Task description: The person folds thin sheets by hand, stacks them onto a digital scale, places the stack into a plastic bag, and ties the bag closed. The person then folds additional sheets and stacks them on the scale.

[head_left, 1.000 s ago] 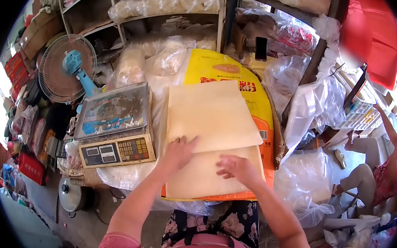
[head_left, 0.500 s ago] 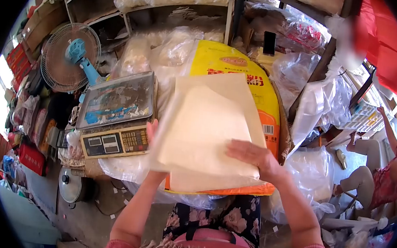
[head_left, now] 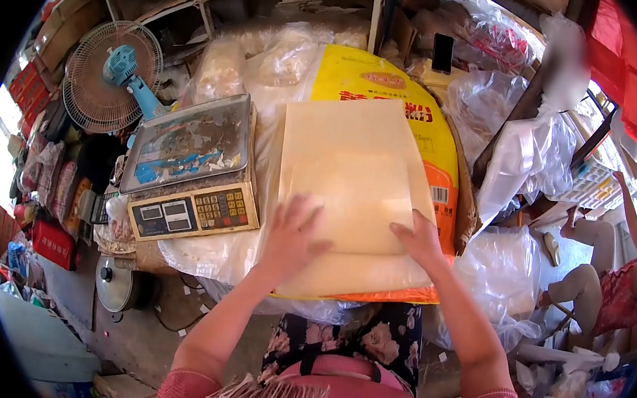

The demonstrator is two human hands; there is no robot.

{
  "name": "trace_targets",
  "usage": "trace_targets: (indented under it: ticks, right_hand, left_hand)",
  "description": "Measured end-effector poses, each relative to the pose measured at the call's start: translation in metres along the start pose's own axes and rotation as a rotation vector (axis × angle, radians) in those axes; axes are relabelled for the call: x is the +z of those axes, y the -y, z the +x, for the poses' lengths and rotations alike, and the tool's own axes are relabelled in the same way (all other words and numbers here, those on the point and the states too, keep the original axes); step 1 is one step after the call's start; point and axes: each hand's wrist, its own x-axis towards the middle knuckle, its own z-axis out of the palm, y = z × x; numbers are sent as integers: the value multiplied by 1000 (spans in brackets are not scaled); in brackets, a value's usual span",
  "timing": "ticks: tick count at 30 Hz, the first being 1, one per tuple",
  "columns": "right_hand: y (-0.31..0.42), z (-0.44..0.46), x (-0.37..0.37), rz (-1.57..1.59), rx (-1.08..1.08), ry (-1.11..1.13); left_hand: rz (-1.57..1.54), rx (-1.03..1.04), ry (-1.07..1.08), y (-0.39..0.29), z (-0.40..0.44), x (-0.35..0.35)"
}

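A smooth cream-coloured folded sheet (head_left: 352, 194) lies flat on larger sheets (head_left: 342, 130) of the same colour, whose material I cannot make out. Beneath them is a yellow and orange printed sack (head_left: 441, 164). My left hand (head_left: 295, 234) rests with fingers spread on the left side of the stack, partly over the folded sheet's lower left corner. At the folded sheet's right edge, my right hand (head_left: 420, 243) touches it with thumb and fingers apart. Neither hand grips anything.
Left of the stack stands a digital scale (head_left: 197, 167) with a stained metal tray. Behind it is a blue fan (head_left: 119, 67). Wrapped bundles (head_left: 284, 62) lie at the back, near a phone (head_left: 442, 53). At far right sits another person (head_left: 625, 290); a lidded pot (head_left: 113, 284) is at lower left.
The lifted, tilted stack now lies flat on the sack. My left hand has come from its left edge onto the top; my right hand has slid off the surface to the right edge.
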Motion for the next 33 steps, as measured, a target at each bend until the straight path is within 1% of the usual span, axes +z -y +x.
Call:
trace_targets:
  ticks: [1,2,4,7,8,10,11,14,15,16,17,18,20,21,24,27,30,33]
  right_hand:
    - [5,0,0,-51,33,2]
    - [11,-2,-1,-154,-110,-71]
    - [42,-10,-13,-359,-406,-226]
    - [49,-16,-29,-514,-328,231]
    - [42,-14,-33,-525,-391,281]
    - [19,-5,-44,-550,-519,384]
    - [10,-5,-51,-422,-623,325]
    - [14,-4,-61,-86,-55,318]
    - [15,4,-54,-145,42,170]
    - [8,19,-43,-26,-27,36]
    - [3,28,-37,-97,33,-14]
    - [12,36,-32,-168,93,-66]
    - [14,53,-24,-301,147,-41]
    - [20,58,-23,-368,174,-30]
    - [36,53,-20,-449,-2,-153]
    - [17,59,-1,-689,-530,-146]
    - [9,50,14,-650,-444,-89]
    - [14,49,13,-686,-461,-112]
  left_hand:
    - [-43,36,89,-3,-3,3]
    - [-86,71,176,-5,-4,6]
    - [-99,95,220,1,1,9]
    - [-113,192,256,21,6,16]
    - [-118,237,263,29,9,17]
    - [-290,85,450,37,24,-9]
    - [-378,5,543,42,29,-18]
    - [-890,-313,396,60,31,-19]
    - [-884,-438,321,56,38,-16]
    - [-876,-561,243,46,49,-11]
    - [-864,-681,161,36,58,-7]
    - [-608,-539,85,33,61,7]
    - [-100,-250,-66,30,64,46]
    - [-424,-380,243,18,73,35]
    - [-181,-339,289,7,69,48]
    - [-166,-320,241,7,62,58]
    - [-152,-320,212,7,61,65]
    - [-217,-331,215,8,60,61]
